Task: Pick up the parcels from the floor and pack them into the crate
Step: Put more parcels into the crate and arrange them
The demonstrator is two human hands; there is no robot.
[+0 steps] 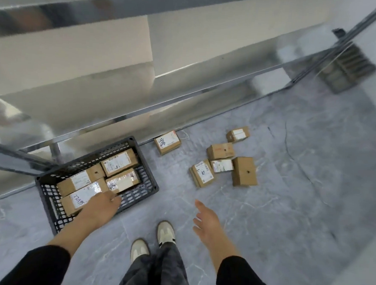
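A dark plastic crate [150, 184] stands on the grey floor at the left and holds several brown cardboard parcels [118, 162] with white labels. My left hand [102, 205] reaches over the crate's near rim with curled fingers; whether it holds anything cannot be seen. My right hand [207, 221] hovers empty above the floor with straight, spread fingers. Loose parcels lie beyond it: a cluster of several [244, 171], one [237, 134] farther back, and a single one [167, 142] by the shelf base.
A metal shelving unit [141, 92] runs along the back, its lower rail close behind the crate. A second dark crate [347, 68] sits at the far right. My two shoes [153, 238] stand between my hands on the marbled floor.
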